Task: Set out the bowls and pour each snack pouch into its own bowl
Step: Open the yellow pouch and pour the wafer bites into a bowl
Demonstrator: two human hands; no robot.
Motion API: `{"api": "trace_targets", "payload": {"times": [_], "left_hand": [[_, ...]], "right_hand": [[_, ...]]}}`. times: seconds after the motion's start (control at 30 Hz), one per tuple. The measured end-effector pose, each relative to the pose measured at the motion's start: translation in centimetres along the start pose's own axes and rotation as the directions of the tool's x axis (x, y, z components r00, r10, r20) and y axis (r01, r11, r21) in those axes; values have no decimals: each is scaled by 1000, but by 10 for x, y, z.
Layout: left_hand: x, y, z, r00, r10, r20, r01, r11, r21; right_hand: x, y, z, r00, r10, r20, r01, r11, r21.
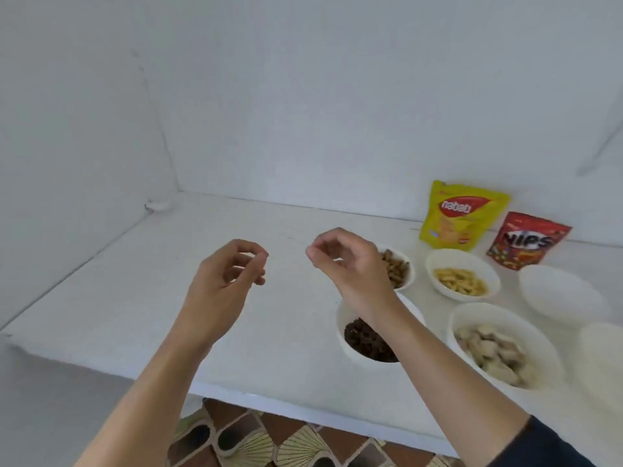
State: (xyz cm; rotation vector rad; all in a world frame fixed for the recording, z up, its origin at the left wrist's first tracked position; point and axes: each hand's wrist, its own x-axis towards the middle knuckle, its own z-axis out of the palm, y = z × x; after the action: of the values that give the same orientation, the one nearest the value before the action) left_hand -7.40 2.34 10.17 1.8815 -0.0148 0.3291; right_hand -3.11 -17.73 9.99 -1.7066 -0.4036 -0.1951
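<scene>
Both hands hover above the white counter with curled fingers and hold nothing. My left hand (pixel 229 274) is left of centre. My right hand (pixel 350 261) is over the bowls on the near side. White bowls stand at the right: one with dark brown snacks (pixel 350 345), one with brown pieces (pixel 404 264) partly hidden by my right hand, one with yellow crackers (pixel 435 264), one with pale chunks (pixel 458 318), and an unfilled bowl (pixel 563 294). A yellow Nabati pouch (pixel 462 214) and a red Nips pouch (pixel 526 241) stand upright against the back wall.
White walls close the counter (pixel 168 298) at the back and the left. Another white dish (pixel 603 362) is cut off by the right edge. The counter's front edge runs above a patterned tile floor (pixel 269 436). A small white object (pixel 156 205) lies in the back left corner.
</scene>
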Motion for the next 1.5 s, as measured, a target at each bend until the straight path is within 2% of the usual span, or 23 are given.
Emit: {"api": "trace_targets", "payload": {"times": [0.2,0.33,0.57,0.73,0.83,1.0,1.1,1.27,1.4,1.5], "left_hand": [[42,30,113,972,63,226,-66,998,7],[76,48,189,947,108,302,-104,994,-28],[159,67,319,934,191,301,-178,982,-70],[228,65,392,950,231,209,-241,970,24],[260,49,423,959,200,203,-223,969,101],[279,24,448,959,105,262,-135,986,100],[280,12,451,942,107,317,-152,981,120],[282,13,436,955,195,223,-221,971,97],[284,39,401,948,280,151,-290,956,46],[285,63,357,930,353,107,-358,933,38]], "right_hand": [[2,19,-117,969,-75,-235,44,990,-135],[18,43,-191,937,-114,-332,50,980,-194],[76,85,-308,907,-107,-407,11,973,-231],[129,120,-371,902,-93,-421,-54,945,-324],[159,145,-395,921,-58,-385,-108,912,-396],[181,180,-402,950,66,-304,-205,869,-451],[184,195,-397,962,109,-248,-226,830,-510],[185,200,-380,950,-55,-307,-139,806,-576],[196,163,-359,917,-165,-364,-52,853,-520],[204,128,-334,907,-241,-345,44,869,-493]]}}
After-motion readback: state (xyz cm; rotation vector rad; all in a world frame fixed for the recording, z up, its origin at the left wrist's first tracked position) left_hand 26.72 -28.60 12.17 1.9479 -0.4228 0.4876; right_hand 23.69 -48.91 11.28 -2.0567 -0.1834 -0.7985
